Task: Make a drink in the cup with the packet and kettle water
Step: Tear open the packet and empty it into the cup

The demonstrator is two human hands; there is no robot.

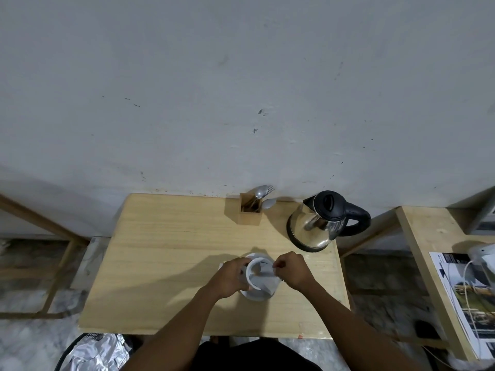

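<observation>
White ceramic cup (256,271) on its saucer sits near the front of the pale wooden tabletop (171,253), left hand (232,277) wrapped around it, right hand (292,269) pinching the grey packet (265,279) over its mouth, so pouring from the steel kettle (318,223) by the grey wall (241,89) seemingly remains.

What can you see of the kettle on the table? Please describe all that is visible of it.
The kettle has a shiny steel body with a dark band at its base, a black closed lid, a black curved handle pointing right and a short spout pointing left. It stands upright at the far right corner of the wooden table, near the wall and right of the wooden cutlery holder. Neither hand touches it; whether it holds water cannot be seen.
</observation>
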